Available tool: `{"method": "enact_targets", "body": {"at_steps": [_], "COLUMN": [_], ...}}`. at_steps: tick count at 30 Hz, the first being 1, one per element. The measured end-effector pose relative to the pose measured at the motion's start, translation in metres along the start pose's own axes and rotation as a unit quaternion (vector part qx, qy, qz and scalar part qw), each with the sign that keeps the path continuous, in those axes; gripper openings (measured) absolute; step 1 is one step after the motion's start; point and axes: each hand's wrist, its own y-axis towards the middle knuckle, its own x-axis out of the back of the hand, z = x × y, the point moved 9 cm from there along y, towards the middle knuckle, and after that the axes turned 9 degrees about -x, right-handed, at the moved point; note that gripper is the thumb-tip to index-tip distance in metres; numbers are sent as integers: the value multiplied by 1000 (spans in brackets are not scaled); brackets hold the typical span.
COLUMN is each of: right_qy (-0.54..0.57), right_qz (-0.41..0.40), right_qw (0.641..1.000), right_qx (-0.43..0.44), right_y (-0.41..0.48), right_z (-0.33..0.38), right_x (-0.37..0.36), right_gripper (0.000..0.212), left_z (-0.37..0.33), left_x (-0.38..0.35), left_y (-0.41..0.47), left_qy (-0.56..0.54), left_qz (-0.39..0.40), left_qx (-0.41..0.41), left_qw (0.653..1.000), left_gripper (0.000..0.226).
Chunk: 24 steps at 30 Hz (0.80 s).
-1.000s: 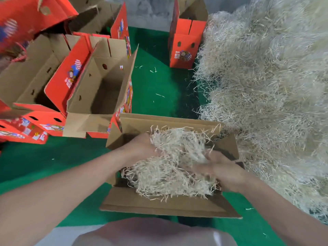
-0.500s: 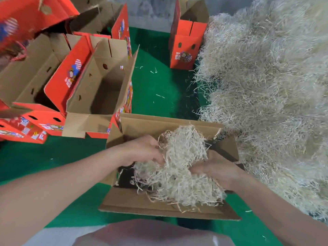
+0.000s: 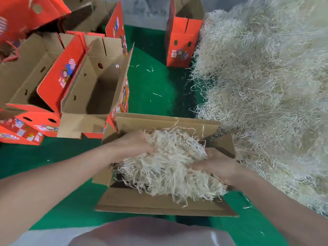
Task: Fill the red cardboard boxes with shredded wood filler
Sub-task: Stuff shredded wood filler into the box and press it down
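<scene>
An open cardboard box lies in front of me on the green floor, flaps spread outward. A clump of pale shredded wood filler sits in it and spills over its near edge. My left hand grips the clump's upper left side, fingers buried in the strands. On the right side my right hand grips the clump, fingertips hidden by the filler. A large heap of the same filler rises at the right.
Several red open boxes crowd the left, brown insides showing and nothing in them. One red box stands upright at the back beside the heap. Green floor with stray strands lies between them.
Both hands have pulled the clump around inside the box: it shifted toward the right and near edge, and the left hand moved up and over its top left.
</scene>
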Motion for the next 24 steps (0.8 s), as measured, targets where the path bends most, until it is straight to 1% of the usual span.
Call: {"method": "enact_targets", "body": {"at_steps": [1, 2, 3, 5, 6, 7, 9, 10, 11, 12, 13, 14, 15, 16, 18, 19, 21, 22, 23, 24], "right_qy": [5, 15, 32, 85, 94, 94, 81, 80, 72, 66, 64, 50, 18, -21, -63, -69, -77, -98, -130, -173], "right_qz": [-26, -50, -62, -28, -5, 13, 29, 23, 8, -14, -44, -79, -107, -116, -80, -55, -24, -20, -22, -30], "right_qw": [1000, 999, 998, 996, 996, 996, 996, 996, 997, 998, 997, 996, 994, 993, 995, 996, 997, 995, 991, 984], "right_qx": [3, 5, 7, 12, 8, 4, 10, 16, 18, 13, 6, -5, -15, -23, -11, -1, 5, 3, 1, 2], "right_y": [-1, -2, -1, 2, 4, 8, 14, 17, 17, 16, 16, 16, 16, 18, 20, 20, 21, 24, 27, 33], "right_z": [-3, -6, -6, 2, 7, 12, 24, 28, 29, 26, 20, 13, 6, 2, 6, 14, 27, 32, 37, 40], "right_x": [12, 22, 28, 20, 9, -3, -24, -27, -23, -14, -2, 11, 20, 23, 10, 0, -12, -16, -19, -23], "right_gripper": [92, 89, 91, 101, 100, 87, 29, 22, 24, 34, 47, 58, 62, 65, 68, 74, 84, 80, 66, 45], "left_z": [7, 16, 22, 18, 11, 5, -1, -3, -3, -3, -1, 4, 10, 12, 6, 1, -11, -15, -17, -18], "left_x": [11, 19, 22, 18, 9, -3, -21, -23, -16, -4, 9, 19, 25, 25, 12, 2, -15, -21, -27, -32], "left_y": [-1, -1, 1, -1, -1, 0, 4, 8, 10, 11, 10, 9, 8, 8, 10, 14, 22, 28, 34, 39], "left_qy": [19, 15, 4, -42, -74, -103, -117, -77, 12, 132, 249, 328, 366, 390, 421, 432, 467, 490, 517, 548], "left_qz": [-12, -10, -1, 16, 35, 56, 83, 80, 65, 44, 23, 10, 12, 20, 54, 74, 104, 111, 119, 132], "left_qx": [-2, 4, 6, -7, -12, -12, -13, -25, -50, -74, -87, -88, -85, -87, -97, -104, -122, -124, -119, -107], "left_qw": [1000, 1000, 1000, 999, 997, 993, 990, 994, 997, 988, 964, 941, 927, 917, 900, 893, 870, 856, 839, 819], "left_gripper": [39, 55, 69, 81, 82, 81, 76, 69, 56, 44, 40, 40, 37, 32, 20, 15, 12, 15, 17, 17]}}
